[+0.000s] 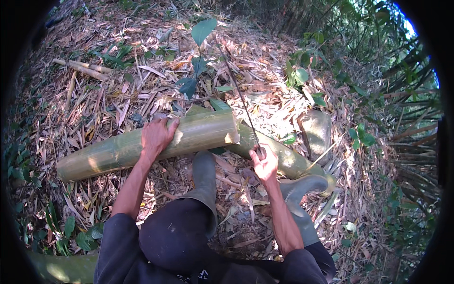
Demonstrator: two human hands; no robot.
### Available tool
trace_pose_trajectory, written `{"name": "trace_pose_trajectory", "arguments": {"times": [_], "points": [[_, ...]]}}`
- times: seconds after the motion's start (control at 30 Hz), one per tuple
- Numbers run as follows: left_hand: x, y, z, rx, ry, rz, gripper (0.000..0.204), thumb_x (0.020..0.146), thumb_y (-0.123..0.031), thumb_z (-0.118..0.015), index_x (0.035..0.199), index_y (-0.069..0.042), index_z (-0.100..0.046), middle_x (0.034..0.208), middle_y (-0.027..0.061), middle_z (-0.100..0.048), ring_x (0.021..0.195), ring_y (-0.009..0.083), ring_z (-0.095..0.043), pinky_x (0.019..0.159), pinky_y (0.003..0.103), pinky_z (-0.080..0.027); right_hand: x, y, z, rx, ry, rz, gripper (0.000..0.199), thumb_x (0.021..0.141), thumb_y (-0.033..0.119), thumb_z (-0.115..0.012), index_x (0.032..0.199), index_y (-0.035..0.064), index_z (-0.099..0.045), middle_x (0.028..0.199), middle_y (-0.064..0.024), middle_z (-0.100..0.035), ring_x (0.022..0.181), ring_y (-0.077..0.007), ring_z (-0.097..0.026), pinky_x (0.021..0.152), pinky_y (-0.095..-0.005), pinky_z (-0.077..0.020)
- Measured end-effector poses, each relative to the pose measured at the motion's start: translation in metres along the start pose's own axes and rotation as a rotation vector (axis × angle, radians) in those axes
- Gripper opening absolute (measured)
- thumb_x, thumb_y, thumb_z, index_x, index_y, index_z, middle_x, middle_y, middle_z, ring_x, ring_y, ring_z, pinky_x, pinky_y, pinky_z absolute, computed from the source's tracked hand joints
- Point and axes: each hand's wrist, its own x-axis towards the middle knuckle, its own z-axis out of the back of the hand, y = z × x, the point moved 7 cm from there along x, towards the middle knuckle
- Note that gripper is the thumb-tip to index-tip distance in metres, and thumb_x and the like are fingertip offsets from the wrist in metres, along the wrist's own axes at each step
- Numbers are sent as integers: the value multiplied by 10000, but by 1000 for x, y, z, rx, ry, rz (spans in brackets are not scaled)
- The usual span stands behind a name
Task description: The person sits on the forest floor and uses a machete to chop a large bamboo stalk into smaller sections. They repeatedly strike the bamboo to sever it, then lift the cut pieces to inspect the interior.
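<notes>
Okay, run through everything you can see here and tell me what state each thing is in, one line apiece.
Left hand: laid over the front bamboo section.
Front bamboo section: lying lengthwise, pale raw patch at its right end.
Right hand: closed around the thin dark tool.
Thin dark tool: held, pointing away from the person.
Second bamboo stem: lying, partly hidden.
Rubber boots: worn.
Leaf litter: dry, scattered.

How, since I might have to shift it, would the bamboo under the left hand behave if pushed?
The bamboo is probably stiff, being thick. Its round sides may make it roll, and its smooth skin could slip under the left hand.
</notes>
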Motion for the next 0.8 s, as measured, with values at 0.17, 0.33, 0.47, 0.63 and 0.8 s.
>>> {"name": "trace_pose_trajectory", "arguments": {"times": [0.17, 0.33, 0.47, 0.63, 0.8], "points": [[-48, -8, 4, 76, -277, -100, 563, 900, -521, -460, 1066, -14, -640, 1057, 179, -650, 1035, 322, -594, 942, 432, -391, -36, 9, 26, 37, 88, -75, 246, 808, 120, -731, 959, 6, -575, 615, -64, -570, 529, -128, -533, 515, -292, -458], [-63, -21, 15, 41, -348, -146, 531, 884, -497, -498, 1030, -7, -642, 1022, 192, -653, 992, 324, -599, 918, 430, -394, -51, 9, 31, 51, 88, -53, 254, 828, 111, -699, 996, -13, -555, 611, -61, -569, 526, -118, -527, 500, -289, -450], [-55, 1, 16, 42, -226, -72, 531, 889, -501, -486, 993, -6, -649, 977, 198, -658, 972, 323, -605, 907, 435, -394, -22, 112, 37, 61, -25, 70, 218, 835, 40, -674, 1015, -7, -562, 610, -48, -562, 546, -83, -532, 516, -239, -434], [-45, -1, 20, 13, -251, -74, 545, 895, -509, -469, 985, -4, -653, 965, 199, -661, 972, 329, -607, 921, 451, -388, 12, 231, 81, 1053, -311, 602, 161, 833, -112, -588, 926, -15, -501, 766, -115, -579, 597, -168, -584, 540, -305, -510], [-32, -5, 33, -9, -203, -68, 548, 895, -507, -463, 1010, -4, -647, 1006, 206, -655, 1000, 327, -601, 935, 454, -381, -30, -12, 6, -289, 243, 80, 142, 799, 36, -614, 905, -13, -534, 609, -153, -552, 546, -266, -592, 529, -362, -496]]}}
